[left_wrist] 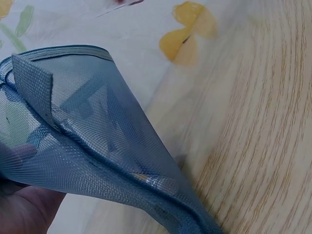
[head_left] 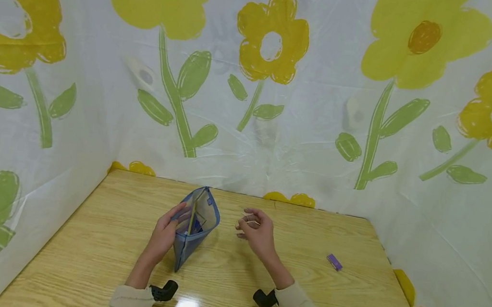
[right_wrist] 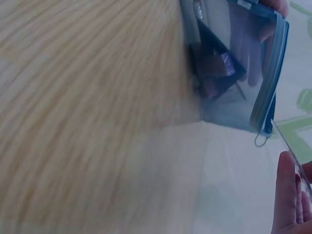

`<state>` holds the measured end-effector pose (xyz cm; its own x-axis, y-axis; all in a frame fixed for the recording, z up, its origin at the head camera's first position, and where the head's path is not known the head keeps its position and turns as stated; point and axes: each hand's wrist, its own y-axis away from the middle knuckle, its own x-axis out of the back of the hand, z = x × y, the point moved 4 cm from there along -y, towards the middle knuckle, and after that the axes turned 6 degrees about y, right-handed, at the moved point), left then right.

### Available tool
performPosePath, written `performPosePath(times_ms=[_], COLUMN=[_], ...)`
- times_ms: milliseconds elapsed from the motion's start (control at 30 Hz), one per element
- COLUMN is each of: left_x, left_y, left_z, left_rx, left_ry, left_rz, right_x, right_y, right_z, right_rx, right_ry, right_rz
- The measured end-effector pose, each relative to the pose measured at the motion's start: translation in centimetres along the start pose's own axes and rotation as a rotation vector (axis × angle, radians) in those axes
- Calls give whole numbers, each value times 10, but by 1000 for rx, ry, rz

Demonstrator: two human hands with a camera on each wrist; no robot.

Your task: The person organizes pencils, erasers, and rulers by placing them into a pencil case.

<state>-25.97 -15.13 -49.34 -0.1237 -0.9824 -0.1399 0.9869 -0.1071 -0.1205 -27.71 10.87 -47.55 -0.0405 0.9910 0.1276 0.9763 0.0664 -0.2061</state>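
Observation:
A blue mesh zip pouch is tilted above the table with its mouth open. My left hand grips its left side, thumb on the near side and fingers showing through the mesh. Inside, a long yellowish stick and a dark blue triangular item are visible; other contents are blurred. To the right of the pouch, my right hand pinches a thin, clear, straight-edged piece. Its exact kind is hard to tell.
A small purple block lies on the wooden table, right of my right hand. White cloth walls with yellow flowers stand behind and on both sides. Black wrist cameras are strapped to both wrists.

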Motion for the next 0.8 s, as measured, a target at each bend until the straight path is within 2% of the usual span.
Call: performPosePath(times_ms=[233, 400, 667, 800], left_x=[1, 0, 2, 2], left_y=[1, 2, 3, 2], left_z=[2, 2, 3, 2], left_rx=[-17, -6, -6, 12], left_ry=[-15, 6, -2, 6], left_rz=[-5, -5, 2, 8], right_x=[-26, -42, -59, -64], right_y=[-12, -20, -21, -23], right_z=[-13, -21, -55, -65], right_rx=[37, 60, 93, 129], right_ry=[-2, -2, -9, 29], right_rz=[3, 8, 8, 12])
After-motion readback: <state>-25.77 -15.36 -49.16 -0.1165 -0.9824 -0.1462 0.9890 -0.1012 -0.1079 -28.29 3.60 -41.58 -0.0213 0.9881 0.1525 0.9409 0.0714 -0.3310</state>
